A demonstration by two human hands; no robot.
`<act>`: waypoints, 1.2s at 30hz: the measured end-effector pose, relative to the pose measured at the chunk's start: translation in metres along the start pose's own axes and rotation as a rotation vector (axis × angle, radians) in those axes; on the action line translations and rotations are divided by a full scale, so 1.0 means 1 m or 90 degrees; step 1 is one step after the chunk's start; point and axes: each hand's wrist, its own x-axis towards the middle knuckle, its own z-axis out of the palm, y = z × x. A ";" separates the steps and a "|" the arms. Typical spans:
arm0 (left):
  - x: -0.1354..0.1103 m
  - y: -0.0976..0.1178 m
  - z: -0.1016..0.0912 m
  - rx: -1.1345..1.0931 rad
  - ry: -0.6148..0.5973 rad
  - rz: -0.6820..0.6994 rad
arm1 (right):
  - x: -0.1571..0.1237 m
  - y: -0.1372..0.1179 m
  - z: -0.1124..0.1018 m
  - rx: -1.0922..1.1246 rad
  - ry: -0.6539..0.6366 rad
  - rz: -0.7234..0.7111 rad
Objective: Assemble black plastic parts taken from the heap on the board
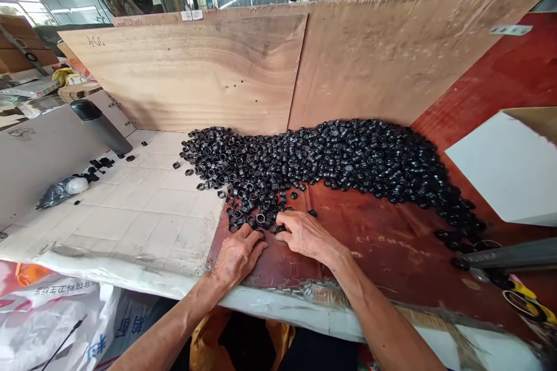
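A long heap of small black plastic rings stretches across the reddish board against the plywood back wall. My left hand lies palm down at the heap's near tip, fingers curled toward the rings. My right hand rests beside it, its fingertips pinched at a few black rings at the heap's edge. What each hand holds, if anything, is hidden under the fingers.
Pale cardboard covers the table's left part, with stray rings, a dark cylinder and a dark plastic bag. A white box stands at right, a grey bar below it. Printed sacks lie below the front edge.
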 end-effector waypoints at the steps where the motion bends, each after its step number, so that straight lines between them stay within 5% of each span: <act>1: 0.001 -0.001 0.000 -0.001 0.008 -0.006 | 0.000 0.001 0.003 0.000 0.002 -0.010; 6: 0.000 -0.002 -0.001 -0.038 0.064 -0.011 | 0.002 0.002 0.002 0.034 0.043 -0.007; 14: -0.002 -0.003 -0.008 -0.211 0.121 -0.096 | 0.006 -0.009 0.006 0.407 0.033 0.004; 22: 0.002 -0.014 -0.010 -0.383 0.118 -0.090 | 0.010 -0.014 0.020 0.439 0.050 -0.060; 31: 0.004 -0.010 -0.010 -0.595 0.080 -0.255 | 0.009 -0.022 0.022 0.483 0.072 0.000; 36: 0.005 -0.009 -0.010 -0.616 0.081 -0.242 | 0.010 -0.026 0.023 0.494 0.128 -0.015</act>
